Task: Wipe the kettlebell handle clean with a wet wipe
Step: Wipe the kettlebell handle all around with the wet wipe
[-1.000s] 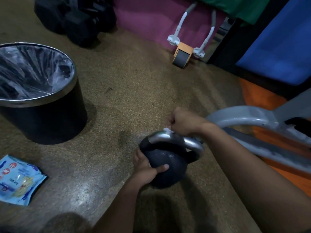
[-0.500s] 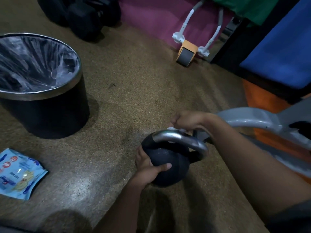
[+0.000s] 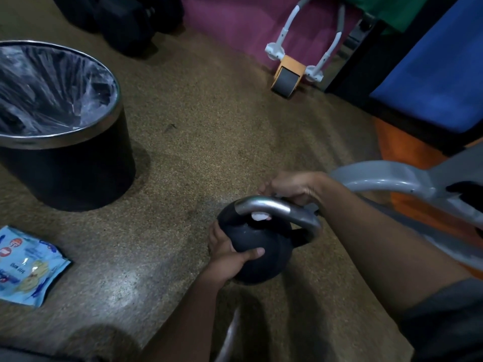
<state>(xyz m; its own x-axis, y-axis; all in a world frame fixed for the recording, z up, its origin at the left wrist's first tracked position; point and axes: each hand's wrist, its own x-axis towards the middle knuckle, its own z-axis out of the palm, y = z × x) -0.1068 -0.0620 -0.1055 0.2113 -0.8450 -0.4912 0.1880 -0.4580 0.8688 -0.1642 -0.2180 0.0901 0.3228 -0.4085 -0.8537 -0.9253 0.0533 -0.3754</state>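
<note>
At the far left a blue wet-wipe packet lies flat on the speckled floor; above it, well apart, stands a black bin with a shiny metal rim and a clear plastic liner. Behind the bin, at the top edge, sit dark dumbbells in shadow.

Near the middle, low in the view, the kettlebell rests on the floor, tilted so that its silver handle arches up and to the right. The left hand cups the black ball from the near left side; its fingers curl round the far side of the ball and the thumb lies across the front, holding it steady. The right hand comes in from the right and is wrapped over the top of the handle from behind; its fingers curl under the bar and pinch a white wet wipe against the metal — a small bunch of the wipe shows just beneath the handle's underside, and a sliver of white peeks out at the top left of the knuckles.

Further right, at the back wall, an orange ab roller with white handles leans by a pink mat; beside it a blue pad fills the upper right corner. Below that, a grey curved machine frame passes behind the right forearm, over an orange patch — what the patch belongs to I cannot tell.
</note>
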